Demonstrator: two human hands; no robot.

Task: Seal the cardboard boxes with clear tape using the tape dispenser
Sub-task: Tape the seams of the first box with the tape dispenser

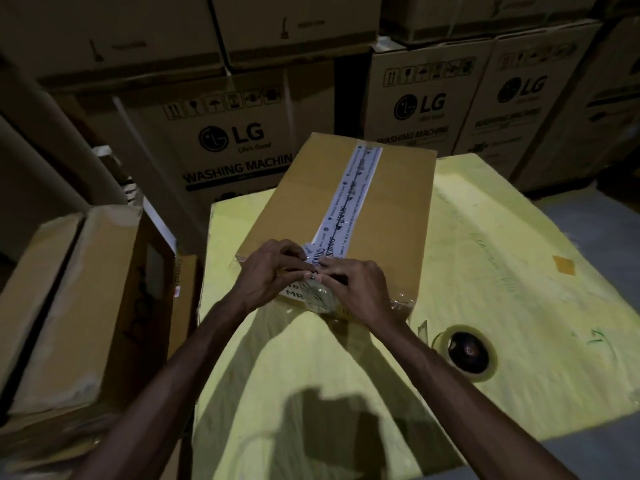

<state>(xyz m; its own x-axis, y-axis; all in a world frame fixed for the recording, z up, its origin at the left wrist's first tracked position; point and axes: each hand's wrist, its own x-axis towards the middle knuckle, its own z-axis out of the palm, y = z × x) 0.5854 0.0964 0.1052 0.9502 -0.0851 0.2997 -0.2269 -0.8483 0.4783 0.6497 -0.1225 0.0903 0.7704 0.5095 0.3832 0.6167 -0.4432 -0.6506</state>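
Note:
A brown cardboard box (388, 216) lies on a yellow sheet (485, 271), its top seam covered by a strip of white printed tape (349, 195). Both hands meet at the box's near edge. My left hand (273, 271) and my right hand (360, 289) have their fingertips curled on the near end of the tape, where a shiny piece of clear tape (322, 296) runs down the front face. A roll of clear tape (467, 351) lies flat on the sheet to the right of my right forearm. No dispenser handle shows.
Large washing machine cartons (235, 140) are stacked behind and to the right. More brown boxes (79, 299) stand close on the left. A small brown tape patch (564, 265) sticks to the sheet at the right. Grey floor (588, 216) shows beyond the sheet.

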